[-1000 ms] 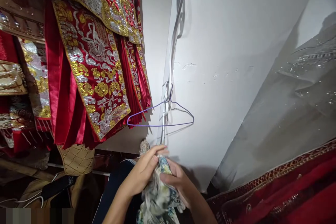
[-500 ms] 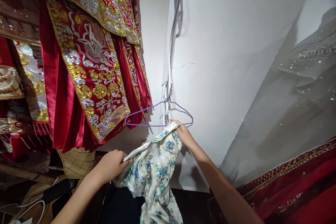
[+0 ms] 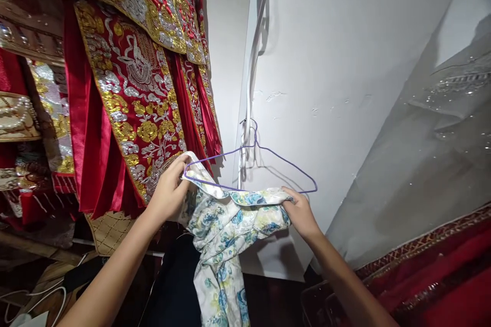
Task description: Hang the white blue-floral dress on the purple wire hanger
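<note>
A purple wire hanger [image 3: 276, 155] hangs by its hook from a white strip or cord [image 3: 248, 92] on the wall. Just below it I hold a white garment with blue, green and yellow flowers [image 3: 230, 225], its body dangling down. My left hand [image 3: 169, 189] grips the garment's edge at the hanger's left end, where the cloth overlaps that corner. My right hand [image 3: 301, 212] pinches the other side of the edge, under the hanger's right part. Between the hands the edge is stretched out along the hanger's lower bar.
Red costumes with gold and silver embroidery [image 3: 141, 97] hang at the left. A grey-white sheer fabric with sparkles [image 3: 433, 153] covers the right side, above red cloth [image 3: 433, 286]. White cables [image 3: 57, 291] lie at the lower left. A pale wall [image 3: 326, 51] stands behind.
My left hand has risen with the garment's edge to the hanger's left corner. The right hand has moved right and slightly down, spreading the edge. The hanger has swung toward the right.
</note>
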{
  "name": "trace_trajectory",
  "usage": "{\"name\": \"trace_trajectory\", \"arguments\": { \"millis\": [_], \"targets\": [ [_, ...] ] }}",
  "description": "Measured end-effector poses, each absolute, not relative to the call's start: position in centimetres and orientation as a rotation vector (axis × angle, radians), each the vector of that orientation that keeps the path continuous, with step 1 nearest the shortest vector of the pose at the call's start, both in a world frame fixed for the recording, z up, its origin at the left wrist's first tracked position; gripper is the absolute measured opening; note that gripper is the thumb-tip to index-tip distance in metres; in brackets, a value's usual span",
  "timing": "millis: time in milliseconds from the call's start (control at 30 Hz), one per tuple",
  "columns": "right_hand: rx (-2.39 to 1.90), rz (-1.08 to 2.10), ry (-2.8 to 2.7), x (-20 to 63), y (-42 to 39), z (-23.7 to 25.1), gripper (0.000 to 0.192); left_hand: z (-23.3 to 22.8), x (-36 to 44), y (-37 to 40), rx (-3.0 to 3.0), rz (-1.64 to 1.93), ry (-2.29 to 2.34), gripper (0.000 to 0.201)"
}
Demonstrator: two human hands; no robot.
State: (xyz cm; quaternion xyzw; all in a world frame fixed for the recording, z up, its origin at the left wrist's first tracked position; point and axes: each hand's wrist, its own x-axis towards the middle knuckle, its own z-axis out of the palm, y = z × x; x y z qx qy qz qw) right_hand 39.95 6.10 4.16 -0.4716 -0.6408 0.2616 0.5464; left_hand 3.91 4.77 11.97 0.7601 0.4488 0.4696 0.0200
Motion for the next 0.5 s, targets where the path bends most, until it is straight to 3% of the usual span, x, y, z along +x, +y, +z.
{"name": "trace_trajectory", "arguments": {
  "millis": [333,500],
  "targets": [
    [-1.228,0.478,-1.549,39.1,5.3,4.2,0.010,11.1,1.8,3.2,2.553,1.402,1.353,0.022],
    [-1.224,0.507,-1.528,37.8,5.2,3.5,0.008,12.9,3.0,3.6,2.582,1.441,1.342,0.021]
  ]
}}
